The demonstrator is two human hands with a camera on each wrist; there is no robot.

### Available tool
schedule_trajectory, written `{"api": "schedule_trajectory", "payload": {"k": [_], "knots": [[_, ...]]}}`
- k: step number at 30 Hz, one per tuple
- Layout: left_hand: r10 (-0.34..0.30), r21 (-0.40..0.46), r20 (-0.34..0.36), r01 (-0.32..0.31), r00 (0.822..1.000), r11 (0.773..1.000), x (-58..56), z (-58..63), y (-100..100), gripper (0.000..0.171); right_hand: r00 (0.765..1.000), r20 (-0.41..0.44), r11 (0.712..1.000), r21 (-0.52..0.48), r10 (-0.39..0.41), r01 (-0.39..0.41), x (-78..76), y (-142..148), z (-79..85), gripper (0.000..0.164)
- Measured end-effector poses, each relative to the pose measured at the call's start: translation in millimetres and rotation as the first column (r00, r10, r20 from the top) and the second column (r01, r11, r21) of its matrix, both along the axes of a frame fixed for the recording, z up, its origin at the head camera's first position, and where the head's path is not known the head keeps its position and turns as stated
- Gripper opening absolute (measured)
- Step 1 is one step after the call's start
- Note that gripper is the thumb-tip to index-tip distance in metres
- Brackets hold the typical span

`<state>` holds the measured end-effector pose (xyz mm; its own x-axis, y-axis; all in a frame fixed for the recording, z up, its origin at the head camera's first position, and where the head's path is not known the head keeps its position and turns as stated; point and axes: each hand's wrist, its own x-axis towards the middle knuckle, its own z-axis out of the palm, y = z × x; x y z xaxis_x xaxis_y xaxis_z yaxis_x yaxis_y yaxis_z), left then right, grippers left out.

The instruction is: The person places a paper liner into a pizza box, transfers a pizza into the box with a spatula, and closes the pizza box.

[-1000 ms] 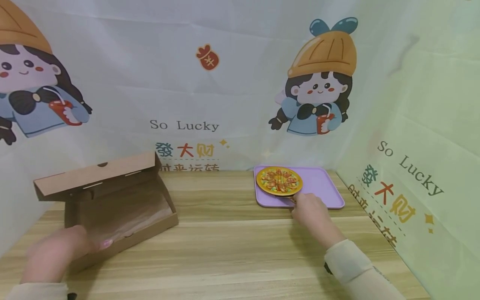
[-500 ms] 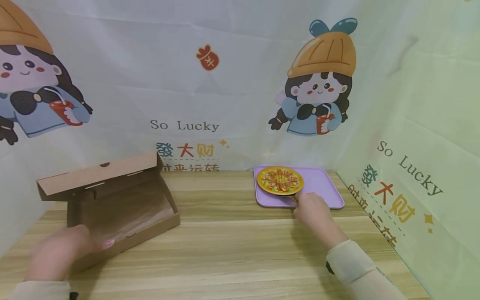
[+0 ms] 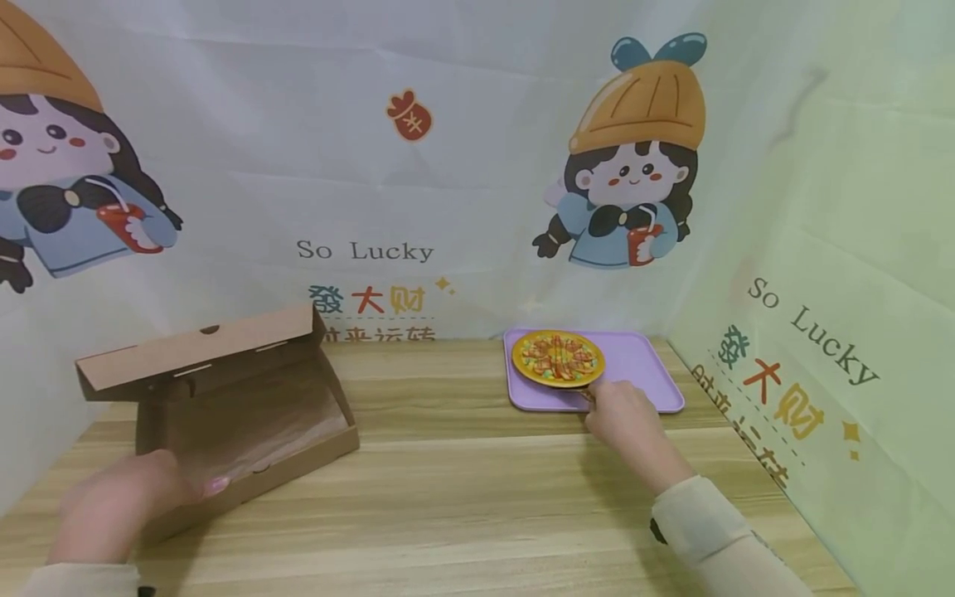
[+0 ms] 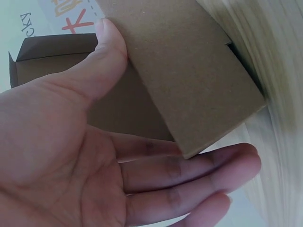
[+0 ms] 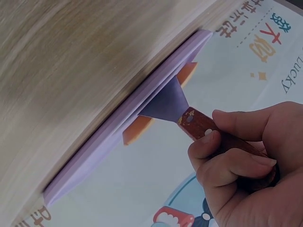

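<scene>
A brown cardboard box (image 3: 246, 414) stands at the left, its lid (image 3: 201, 344) raised. My left hand (image 3: 123, 497) holds its near left corner; in the left wrist view the thumb lies along the box's cardboard wall (image 4: 199, 80), with fairly straight fingers on the other side. On the right, my right hand (image 3: 622, 423) grips the wooden handle of a spatula (image 5: 201, 125). The spatula's flat, flared metal blade is at the toy pizza (image 3: 558, 358), partly beneath it. The pizza is over the left part of a lilac tray (image 3: 642, 373); I cannot tell whether it is lifted.
The wood-grain table (image 3: 448, 506) spreads between the box and the tray. A printed cloth backdrop (image 3: 477, 191) rises right behind the tray and the box, and another cloth side (image 3: 836, 249) borders the table at the right.
The box and my left hand have shifted slightly to the right. My right hand, with the spatula and the pizza, has also moved a tiny bit right.
</scene>
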<state>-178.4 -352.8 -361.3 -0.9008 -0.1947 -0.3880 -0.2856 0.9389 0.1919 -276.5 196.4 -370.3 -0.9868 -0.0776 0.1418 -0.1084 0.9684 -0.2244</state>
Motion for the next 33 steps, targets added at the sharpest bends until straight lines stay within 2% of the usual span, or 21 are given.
{"api": "schedule_trajectory", "payload": {"k": [12,23,33], "knots": [[0.002,0.007,-0.018,-0.001,1.0,1.0,-0.5,-1.5,-1,0.114,0.999,-0.01,0.999,0.013,0.034,-0.033,8.4,-2,7.5,0.005],[0.0,-0.007,-0.014,0.0,1.0,1.0,-2.4,-1.3,4,0.115,0.997,-0.026,0.998,0.013,0.069,-0.069,28.1,-15,32.1,0.008],[0.034,0.023,0.039,-0.035,0.999,0.999,-3.9,-4.9,2,0.118,0.984,-0.045,0.985,0.047,0.171,-0.168,45.3,-42,50.8,0.011]]}}
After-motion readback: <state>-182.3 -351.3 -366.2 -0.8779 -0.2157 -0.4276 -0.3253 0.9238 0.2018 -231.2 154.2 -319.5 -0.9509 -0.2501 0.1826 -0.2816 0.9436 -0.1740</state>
